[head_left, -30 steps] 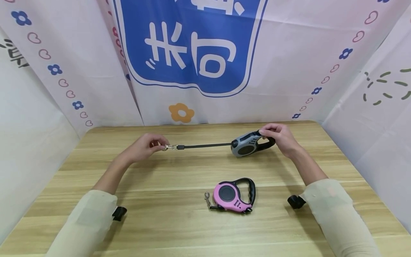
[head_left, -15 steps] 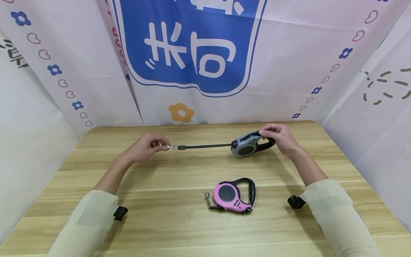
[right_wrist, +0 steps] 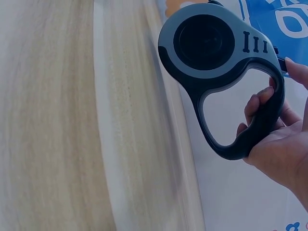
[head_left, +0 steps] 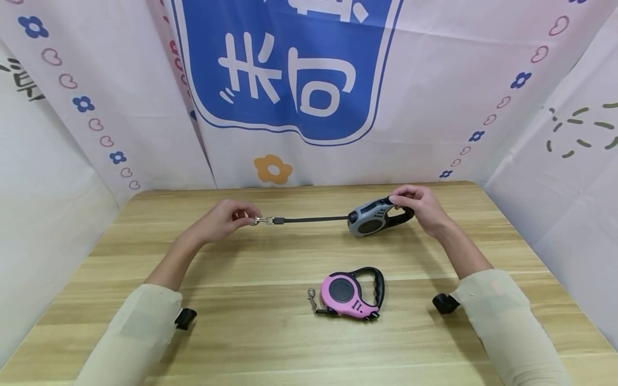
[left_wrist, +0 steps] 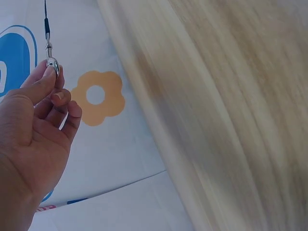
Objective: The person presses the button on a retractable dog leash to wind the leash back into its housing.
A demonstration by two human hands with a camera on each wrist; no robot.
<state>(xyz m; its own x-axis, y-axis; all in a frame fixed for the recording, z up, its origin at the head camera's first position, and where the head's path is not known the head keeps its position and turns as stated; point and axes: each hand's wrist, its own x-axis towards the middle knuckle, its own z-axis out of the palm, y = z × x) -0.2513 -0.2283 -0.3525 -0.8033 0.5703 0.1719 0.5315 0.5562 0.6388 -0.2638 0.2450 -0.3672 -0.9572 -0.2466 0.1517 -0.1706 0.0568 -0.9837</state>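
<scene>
My right hand [head_left: 421, 206] grips the black handle of a grey retractable dog leash [head_left: 370, 219], fingers curled through its loop and thumb by the button on top, as the right wrist view shows. From its nose a black strap [head_left: 314, 219] runs nearly straight to the left. At the strap's end, my left hand [head_left: 230, 219] pinches a silver snap hook [left_wrist: 52, 64] between thumb and fingertips. Closer to me on the table, a pink retractable leash [head_left: 341, 295] with a black handle lies flat, its small metal clip [head_left: 311, 300] out on the left.
The wooden table [head_left: 251, 343] reaches back to a white printed cloth [head_left: 425, 107] hanging behind it. More white cloth stands along both sides. Each sleeve has a small black piece [head_left: 445, 304] at its inner side.
My left hand has shifted a little to the right with the snap hook, so the strap between the hands is shorter. The right hand and pink leash stay put.
</scene>
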